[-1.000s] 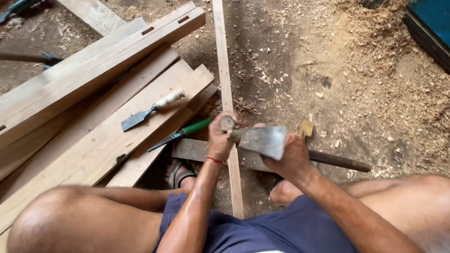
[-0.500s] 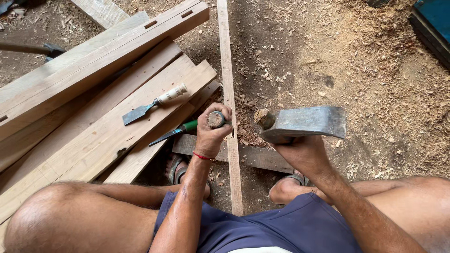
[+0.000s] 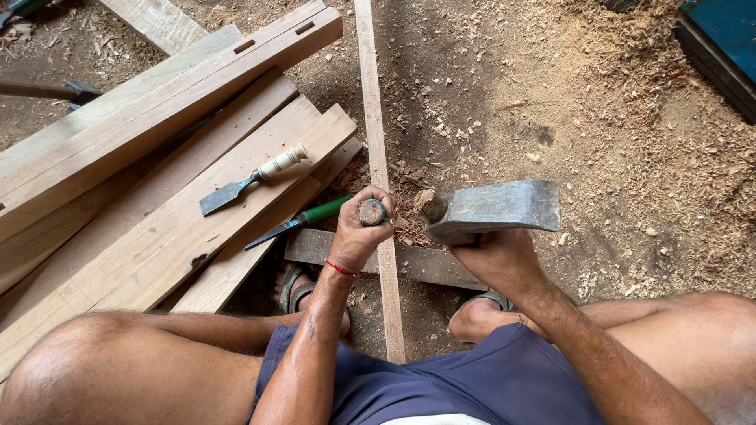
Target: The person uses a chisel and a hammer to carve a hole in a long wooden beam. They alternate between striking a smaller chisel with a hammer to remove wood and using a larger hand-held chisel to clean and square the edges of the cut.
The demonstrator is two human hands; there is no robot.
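— Bare earth floor [image 3: 504, 86], strewn with sawdust and wood chips. Stacked planks [image 3: 157, 205] to the left, a blue crate [image 3: 724, 47] in the far right corner.

— And on the planks?

— Two loose tools. A pale-handled chisel [image 3: 250, 180] lying flat on the top board; a green-handled chisel [image 3: 298, 222] just below, at the board's edge.

— The hands?

— Left hand [image 3: 358, 236] clenched around an upright chisel handle [image 3: 371, 211], battered butt end facing up. Set over a narrow strip of wood [image 3: 376, 142] running away from the body, across a darker crosspiece [image 3: 417, 264].

— The right?

— Right hand [image 3: 492, 256] gripping an axe [image 3: 492, 208] just under its grey iron head, held sideways. Blunt back of the head turned toward the handle's butt, just beside it, a small gap between.

— Blade of the held chisel?

— Hidden under the fist; cannot tell where it meets the wood.

— Body?

— Seated low, knees spread, sandalled feet [image 3: 295, 285] near the crosspiece.
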